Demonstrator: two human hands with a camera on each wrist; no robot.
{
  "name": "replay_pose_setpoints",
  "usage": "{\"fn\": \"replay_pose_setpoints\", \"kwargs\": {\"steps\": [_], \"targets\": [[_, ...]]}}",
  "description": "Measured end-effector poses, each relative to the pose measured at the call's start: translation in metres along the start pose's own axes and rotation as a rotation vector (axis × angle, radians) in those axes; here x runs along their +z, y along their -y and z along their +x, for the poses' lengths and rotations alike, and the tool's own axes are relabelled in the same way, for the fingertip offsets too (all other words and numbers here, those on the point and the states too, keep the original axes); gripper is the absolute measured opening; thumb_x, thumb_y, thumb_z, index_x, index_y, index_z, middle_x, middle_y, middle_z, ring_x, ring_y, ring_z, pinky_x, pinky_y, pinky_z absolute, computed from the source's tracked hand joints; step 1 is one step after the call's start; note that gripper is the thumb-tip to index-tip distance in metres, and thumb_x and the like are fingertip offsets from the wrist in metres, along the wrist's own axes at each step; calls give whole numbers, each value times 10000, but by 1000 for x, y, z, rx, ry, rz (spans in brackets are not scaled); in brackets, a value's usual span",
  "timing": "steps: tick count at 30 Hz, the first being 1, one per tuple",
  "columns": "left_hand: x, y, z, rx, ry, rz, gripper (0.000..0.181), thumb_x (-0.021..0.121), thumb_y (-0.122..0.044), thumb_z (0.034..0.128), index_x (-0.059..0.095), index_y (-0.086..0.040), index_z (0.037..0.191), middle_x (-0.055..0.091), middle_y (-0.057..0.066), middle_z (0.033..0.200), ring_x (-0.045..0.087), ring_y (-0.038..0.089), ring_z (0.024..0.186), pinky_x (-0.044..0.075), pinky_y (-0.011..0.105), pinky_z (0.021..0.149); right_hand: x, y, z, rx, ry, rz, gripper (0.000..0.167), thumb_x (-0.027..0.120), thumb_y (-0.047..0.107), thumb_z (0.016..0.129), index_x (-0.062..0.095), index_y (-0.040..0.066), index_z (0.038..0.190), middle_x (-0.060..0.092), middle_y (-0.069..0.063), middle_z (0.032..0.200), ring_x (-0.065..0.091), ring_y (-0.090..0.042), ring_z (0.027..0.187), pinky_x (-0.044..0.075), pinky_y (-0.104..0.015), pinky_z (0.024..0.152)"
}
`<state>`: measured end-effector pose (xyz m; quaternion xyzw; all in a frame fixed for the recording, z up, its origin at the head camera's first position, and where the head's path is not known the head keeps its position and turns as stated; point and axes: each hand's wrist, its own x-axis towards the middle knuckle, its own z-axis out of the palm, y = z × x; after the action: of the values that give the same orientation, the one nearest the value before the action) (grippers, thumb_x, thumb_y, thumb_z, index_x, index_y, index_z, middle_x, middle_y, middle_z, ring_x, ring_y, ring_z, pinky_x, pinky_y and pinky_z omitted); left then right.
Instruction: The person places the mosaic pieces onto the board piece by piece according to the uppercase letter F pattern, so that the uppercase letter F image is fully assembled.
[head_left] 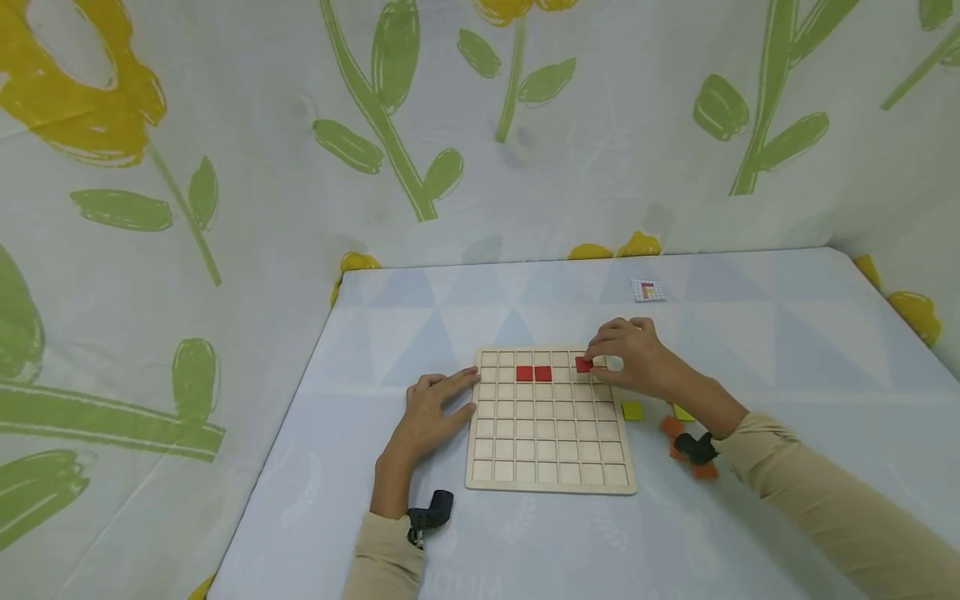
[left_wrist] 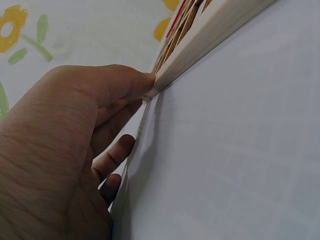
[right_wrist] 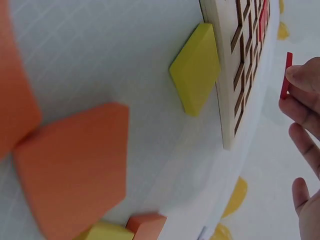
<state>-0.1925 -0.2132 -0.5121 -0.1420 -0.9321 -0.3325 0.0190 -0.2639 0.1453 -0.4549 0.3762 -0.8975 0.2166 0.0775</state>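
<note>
A square wooden grid board (head_left: 551, 476) lies on the table, with two red square tiles (head_left: 533, 373) side by side in its second row from the back. Between thumb and fingers my right hand (head_left: 636, 358) pinches a third red tile (right_wrist: 286, 75), held just above the board's back right part. My left hand (head_left: 433, 415) touches the board's left edge with thumb and forefinger; in the left wrist view, the thumb (left_wrist: 125, 82) meets the side of the wooden rim (left_wrist: 200, 40), the fingers loosely bent.
Against the board's right edge lies a yellow tile (right_wrist: 199, 70). Several orange tiles (right_wrist: 80, 165) and another yellow tile (head_left: 683, 412) are scattered under the right forearm. A small card (head_left: 647, 290) printed with a coloured grid pattern lies near the table's back edge.
</note>
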Motion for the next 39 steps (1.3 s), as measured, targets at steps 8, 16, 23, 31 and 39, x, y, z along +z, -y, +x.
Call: {"fn": "replay_pose_setpoints", "kwargs": {"steps": [8, 16, 23, 31, 39], "targets": [[0, 1, 0, 2, 1, -3, 488, 650, -301, 953, 583, -239, 1432, 486, -143, 1493, 418, 282, 1246, 226, 505, 1044, 10, 7, 10, -60, -13, 2, 160, 841, 114, 796, 789, 125, 946, 699, 2, 979, 577, -253, 1033, 300, -608, 942], [-1, 0, 0, 6, -3, -1, 482, 647, -310, 958, 584, -240, 1432, 490, -131, 1494, 417, 286, 1243, 227, 507, 1042, 15, 13, 20, -48, 47, -26, 132, 819, 143, 828, 784, 140, 955, 699, 5, 999, 575, -238, 1045, 305, -598, 948], [-1, -1, 0, 8, -5, 1, 486, 659, -307, 952, 586, -249, 1430, 493, -135, 1488, 423, 275, 1246, 238, 494, 1036, 19, 15, 23, -37, 82, -44, 114, 818, 177, 839, 785, 159, 946, 701, 20, 992, 574, -232, 1046, 305, -603, 952], [1, 0, 0, 7, -13, 11, 498, 671, -298, 944, 583, -256, 1432, 497, -144, 1483, 422, 271, 1243, 237, 499, 1038, 23, 14, 21, -30, 90, -35, 105, 819, 150, 835, 788, 140, 934, 708, -1, 981, 574, -241, 1042, 317, -561, 910], [3, 3, 1, 13, -21, 19, 489, 666, -307, 949, 585, -266, 1429, 491, -158, 1483, 431, 263, 1242, 245, 489, 1034, 26, 13, 22, -3, 113, -53, 139, 811, 165, 846, 794, 142, 982, 710, -18, 1033, 564, -251, 1077, 316, -570, 931]]}}
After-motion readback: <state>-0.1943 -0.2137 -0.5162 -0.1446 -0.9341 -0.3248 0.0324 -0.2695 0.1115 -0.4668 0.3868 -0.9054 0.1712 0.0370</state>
